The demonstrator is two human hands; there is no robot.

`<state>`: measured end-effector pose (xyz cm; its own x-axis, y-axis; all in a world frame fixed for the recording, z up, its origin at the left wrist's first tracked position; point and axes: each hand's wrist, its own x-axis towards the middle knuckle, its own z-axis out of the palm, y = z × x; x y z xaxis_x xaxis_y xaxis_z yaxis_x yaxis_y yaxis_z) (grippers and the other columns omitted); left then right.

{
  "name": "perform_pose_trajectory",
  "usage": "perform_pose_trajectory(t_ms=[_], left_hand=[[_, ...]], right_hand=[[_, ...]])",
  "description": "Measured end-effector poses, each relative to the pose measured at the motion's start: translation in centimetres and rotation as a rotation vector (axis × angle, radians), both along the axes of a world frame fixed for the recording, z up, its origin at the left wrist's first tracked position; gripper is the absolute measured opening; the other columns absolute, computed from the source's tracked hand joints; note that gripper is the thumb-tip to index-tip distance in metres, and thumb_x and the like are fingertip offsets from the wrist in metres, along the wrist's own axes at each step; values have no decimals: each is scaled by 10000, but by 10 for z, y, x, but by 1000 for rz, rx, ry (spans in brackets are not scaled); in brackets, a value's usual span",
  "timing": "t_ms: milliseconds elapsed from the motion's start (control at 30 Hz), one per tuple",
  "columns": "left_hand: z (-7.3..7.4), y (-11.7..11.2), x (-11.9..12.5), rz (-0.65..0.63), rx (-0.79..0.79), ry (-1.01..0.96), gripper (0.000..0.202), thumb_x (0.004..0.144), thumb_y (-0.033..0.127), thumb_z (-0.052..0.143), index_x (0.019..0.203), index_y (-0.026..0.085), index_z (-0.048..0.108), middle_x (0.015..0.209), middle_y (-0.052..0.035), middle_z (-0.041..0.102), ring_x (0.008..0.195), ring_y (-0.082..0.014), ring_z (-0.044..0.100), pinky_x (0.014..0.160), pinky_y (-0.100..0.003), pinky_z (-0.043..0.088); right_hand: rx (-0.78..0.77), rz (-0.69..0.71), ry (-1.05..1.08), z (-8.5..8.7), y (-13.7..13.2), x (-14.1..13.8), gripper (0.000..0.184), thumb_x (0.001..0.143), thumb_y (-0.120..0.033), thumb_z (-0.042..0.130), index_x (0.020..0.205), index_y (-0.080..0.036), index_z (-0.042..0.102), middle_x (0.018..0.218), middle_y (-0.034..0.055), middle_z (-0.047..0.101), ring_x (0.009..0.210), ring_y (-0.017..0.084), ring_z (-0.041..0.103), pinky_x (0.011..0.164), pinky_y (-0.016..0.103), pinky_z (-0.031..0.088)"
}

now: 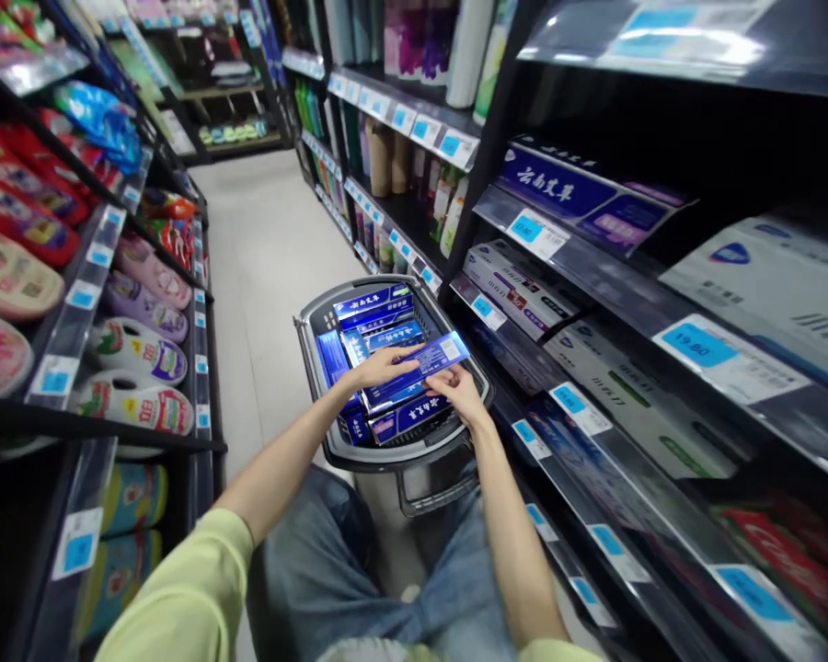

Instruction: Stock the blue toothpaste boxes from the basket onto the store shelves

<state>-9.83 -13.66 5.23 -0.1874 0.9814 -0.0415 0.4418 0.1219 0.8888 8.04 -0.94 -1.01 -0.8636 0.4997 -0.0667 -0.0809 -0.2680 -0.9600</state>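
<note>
Over a grey shopping basket (386, 455), a long blue toothpaste box (448, 349) is held slantwise between my two hands. My left hand (385, 366) lies along the box's left part, fingers over its top and thumb out of sight. At the box's near right side, my right hand (461, 391) grips it with bent fingers and thumb. Several more blue toothpaste boxes fill the basket, one along its far side (373, 303) and one along its near side (414, 414). My hands and the held box hide part of them.
Shelves on the right carry a blue toothpaste carton (580, 193) and several white cartons (627, 395) behind price-tag strips. Detergent bottles (138, 349) line the left shelves. Between them runs a pale floor aisle (255, 239). The basket's handle (428, 501) hangs toward my knees.
</note>
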Motion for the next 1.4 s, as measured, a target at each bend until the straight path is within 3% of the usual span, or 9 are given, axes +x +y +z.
perform_pose_trajectory(t_ms=[133,267,400,600,767,1067,1400], left_hand=[[4,-1,1,-40,-63,60,640,915,605,524,1449,253,497,1441,-70,558,1273,-269,550,1087,-366,389],[8,2,1,0,-127,137,684,877,625,557,1393,177,563,1279,-125,663,1114,-271,625,951,-336,451],[10,5,2,-27,-123,130,600,925,586,496,1334,164,622,1222,-104,699,1038,-241,654,866,-292,460],[12,2,2,-70,-113,-27,532,927,540,518,1296,181,651,1315,-79,656,1139,-230,626,935,-278,452],[10,-1,2,-88,-83,-96,521,912,572,537,1260,209,674,1311,-59,661,1141,-222,621,954,-296,460],[11,1,2,-73,-91,-78,530,912,591,515,1242,213,689,1267,-50,686,1108,-226,632,896,-282,465],[13,0,4,-12,-109,-79,570,820,609,637,1218,209,715,1116,-72,741,925,-211,650,788,-297,460]], right_hand=[[-16,-95,-23,-2,-1,4,492,653,-377,866,1033,-176,627,775,9,733,669,175,712,631,298,628],[-67,-207,-3,-2,-2,5,463,617,-322,881,977,-189,622,789,-19,720,685,155,716,731,330,652],[-95,-205,-26,-3,0,4,384,618,-336,857,883,-181,626,665,-38,669,590,128,664,679,324,653],[-111,-188,-24,-8,3,9,345,597,-334,821,832,-186,615,614,-53,631,532,103,593,728,409,650],[-114,-194,-16,-8,4,12,384,588,-315,814,884,-205,597,699,-61,657,552,93,602,733,414,648],[-93,-175,-27,-10,7,12,375,619,-330,803,913,-202,608,638,-61,639,547,111,604,728,425,646],[-67,-240,-41,-6,3,11,469,581,-331,799,997,-222,612,842,-27,689,730,158,675,745,423,646]])
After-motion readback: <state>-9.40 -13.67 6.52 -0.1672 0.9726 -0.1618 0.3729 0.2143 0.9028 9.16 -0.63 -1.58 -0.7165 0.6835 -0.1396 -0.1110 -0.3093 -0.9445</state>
